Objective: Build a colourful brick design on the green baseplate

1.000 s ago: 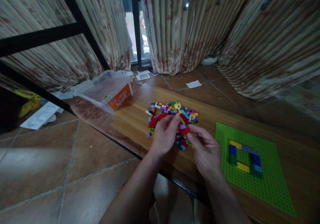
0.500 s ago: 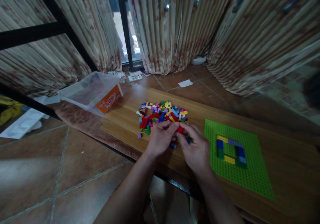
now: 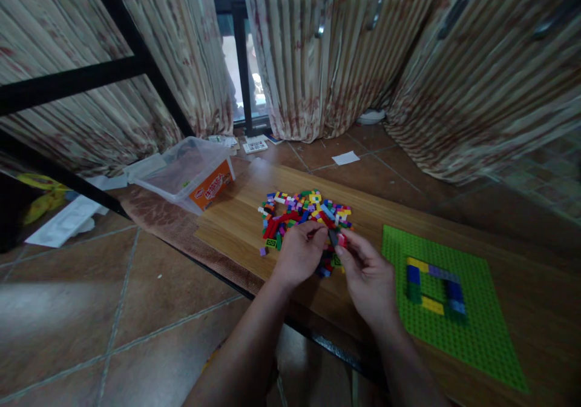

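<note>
A pile of coloured toy bricks [image 3: 295,207] lies on the wooden board, with my hands at its near side. Between the thumb and fingertips of my right hand [image 3: 370,277] is a small red brick [image 3: 342,240]. My left hand [image 3: 299,252] is closed, thumb against curled fingers, a short gap from the right; what it may hold is hidden. To the right lies a green baseplate [image 3: 490,334] bearing a rectangular ring of bricks [image 3: 433,305] in yellow, blue, green and purple, with an open middle.
A clear plastic tub [image 3: 181,168] with an orange label stands at the board's left end. The wooden board [image 3: 236,225] rests on a brown cloth [image 3: 158,228]. A black metal frame [image 3: 158,92] rises at left, before striped curtains [image 3: 308,62].
My hands came together at the red brick half a second ago and are now apart again, the red brick in the right fingertips. The camera view swung right, then back left.
</note>
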The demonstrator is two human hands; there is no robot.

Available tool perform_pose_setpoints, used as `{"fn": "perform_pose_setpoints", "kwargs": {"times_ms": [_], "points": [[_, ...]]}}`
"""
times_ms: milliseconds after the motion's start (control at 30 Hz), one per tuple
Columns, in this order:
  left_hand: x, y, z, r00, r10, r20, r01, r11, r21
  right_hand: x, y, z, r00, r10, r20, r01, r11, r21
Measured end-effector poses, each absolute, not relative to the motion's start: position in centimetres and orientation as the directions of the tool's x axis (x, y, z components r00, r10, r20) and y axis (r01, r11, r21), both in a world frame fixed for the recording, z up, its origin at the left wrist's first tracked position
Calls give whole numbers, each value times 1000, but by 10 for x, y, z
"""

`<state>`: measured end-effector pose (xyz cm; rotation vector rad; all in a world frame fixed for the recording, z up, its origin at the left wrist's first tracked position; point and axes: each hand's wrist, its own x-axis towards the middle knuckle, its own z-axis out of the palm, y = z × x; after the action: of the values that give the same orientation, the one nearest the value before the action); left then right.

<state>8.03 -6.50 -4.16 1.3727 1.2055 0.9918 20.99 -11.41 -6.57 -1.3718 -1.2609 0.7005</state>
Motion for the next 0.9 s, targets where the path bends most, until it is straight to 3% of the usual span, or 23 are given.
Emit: {"fn": "perform_pose_setpoints", "kwargs": {"times_ms": [167,333,433,567,733,800,900], "points": [[83,-63,-43,158,981,-110,100,94,990,210,-111,-64,295,927,232,227,167,-959],[83,-64,-36,110,994,-6,200,-16,980,211,-111,-61,284,926,249,277,170,-946],[82,-67,-32,223,975,-11,216,-38,976,211,-112,-59,262,920,290,336,195,-922],[84,-70,-30,355,932,-75,100,41,994,212,-113,-55,243,921,306,361,207,-909],[83,-67,-31,440,887,-139,-21,165,986,214,-114,-55,235,947,220,260,157,-953],[78,-65,-31,402,909,-109,93,79,993,215,-114,-58,222,948,228,298,157,-942],[68,-61,-30,187,982,-7,402,-71,913,216,-113,-62,163,935,314,494,198,-847]]}}
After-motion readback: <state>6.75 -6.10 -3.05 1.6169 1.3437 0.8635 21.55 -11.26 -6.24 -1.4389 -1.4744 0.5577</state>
